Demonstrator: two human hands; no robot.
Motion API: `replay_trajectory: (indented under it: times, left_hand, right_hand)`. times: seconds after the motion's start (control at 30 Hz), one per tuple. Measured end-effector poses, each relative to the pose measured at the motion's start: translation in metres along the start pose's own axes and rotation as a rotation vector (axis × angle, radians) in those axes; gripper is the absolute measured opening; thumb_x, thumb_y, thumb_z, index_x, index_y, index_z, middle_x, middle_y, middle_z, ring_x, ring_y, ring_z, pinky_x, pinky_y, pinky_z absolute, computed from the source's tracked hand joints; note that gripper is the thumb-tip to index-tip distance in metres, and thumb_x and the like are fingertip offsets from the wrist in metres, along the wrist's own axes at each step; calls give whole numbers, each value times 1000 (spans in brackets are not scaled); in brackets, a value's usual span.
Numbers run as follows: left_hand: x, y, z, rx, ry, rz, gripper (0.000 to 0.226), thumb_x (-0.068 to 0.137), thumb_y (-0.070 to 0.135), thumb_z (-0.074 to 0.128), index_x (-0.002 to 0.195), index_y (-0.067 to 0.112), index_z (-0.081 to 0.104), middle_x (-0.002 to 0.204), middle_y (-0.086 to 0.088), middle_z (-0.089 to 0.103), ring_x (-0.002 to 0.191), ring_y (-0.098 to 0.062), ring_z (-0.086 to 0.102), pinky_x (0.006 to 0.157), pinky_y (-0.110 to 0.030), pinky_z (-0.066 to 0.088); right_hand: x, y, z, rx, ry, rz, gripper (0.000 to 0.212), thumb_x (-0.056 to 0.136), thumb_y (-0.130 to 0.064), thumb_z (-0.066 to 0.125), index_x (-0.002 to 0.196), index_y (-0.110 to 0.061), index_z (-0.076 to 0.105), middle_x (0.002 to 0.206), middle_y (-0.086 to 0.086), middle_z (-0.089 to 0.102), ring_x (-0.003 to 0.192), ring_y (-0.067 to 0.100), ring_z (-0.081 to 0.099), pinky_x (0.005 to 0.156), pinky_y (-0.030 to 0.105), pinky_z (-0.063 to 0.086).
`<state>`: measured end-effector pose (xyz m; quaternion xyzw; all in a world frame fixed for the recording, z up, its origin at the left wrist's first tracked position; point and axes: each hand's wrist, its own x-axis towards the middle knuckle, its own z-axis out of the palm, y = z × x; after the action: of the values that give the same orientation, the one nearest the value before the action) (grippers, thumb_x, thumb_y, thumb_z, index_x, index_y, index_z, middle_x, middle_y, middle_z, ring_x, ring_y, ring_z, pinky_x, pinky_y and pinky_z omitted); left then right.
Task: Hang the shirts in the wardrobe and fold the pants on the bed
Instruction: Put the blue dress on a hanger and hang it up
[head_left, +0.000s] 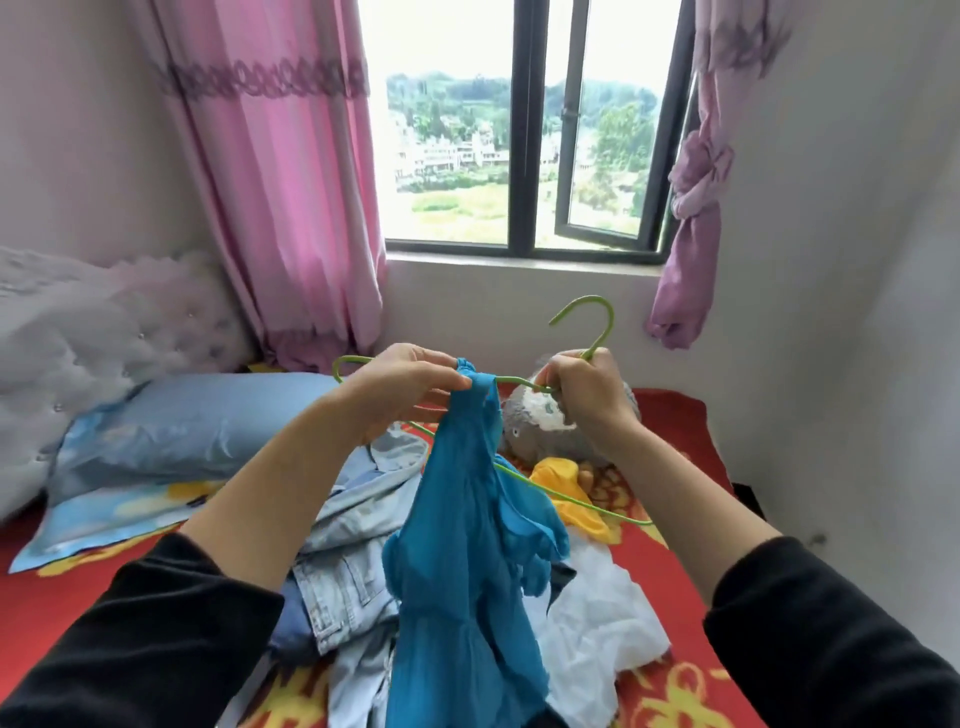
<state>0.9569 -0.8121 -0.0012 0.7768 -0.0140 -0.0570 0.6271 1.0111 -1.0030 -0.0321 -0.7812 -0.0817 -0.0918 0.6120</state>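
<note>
The green hanger (602, 338) is held up over the bed (675, 452), hook pointing up and curling left. Its long axis runs roughly left to right, w/ the lower bar slanting down toward the right. The right hand (587, 395) has its fingers curled tight round the hanger's neck, just below the hook. The left hand (410, 384) pinches the blue shirt (467, 545) at its top edge, right at the hanger's left arm. The shirt hangs lengthwise, straight down btwn the forearms onto a heap of pale jeans (348, 571) and a white garment (597, 623). A yellow garment (566, 483) and a grey plush toy (535, 415) lie behind (toy partly hidden by the right hand). The bed has a red patterned cover and a blue pillow (182, 431) at left. Pink curtains (291, 182) flank the window (524, 130).
</note>
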Motion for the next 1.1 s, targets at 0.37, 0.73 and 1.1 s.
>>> replay_trajectory:
  times: [0.37,0.73,1.1]
  left_hand:
    - [-10,-67,13,1033,293,277,26,94,40,50,90,16,59,79,-2,56,91,-30,56,72,-35,34]
    - [-22,-116,-5,757,454,249,34,95,35,52,69,14,55,61,0,54,67,-26,51,70,-38,40]
    - [-48,-124,-17,586,483,261,33,93,38,56,74,14,67,55,1,52,50,-4,43,50,-14,33]
  right_hand:
    - [-19,18,30,-111,-188,-98,9,71,-9,61,66,-3,67,53,3,56,52,17,52,57,33,44]
    - [-123,183,38,-484,-195,-67,21,78,-16,57,71,-21,38,66,-5,43,56,14,41,49,27,28]
    - [-138,221,93,-407,-385,642,30,82,-15,56,62,-14,34,61,4,37,54,17,35,52,30,27]
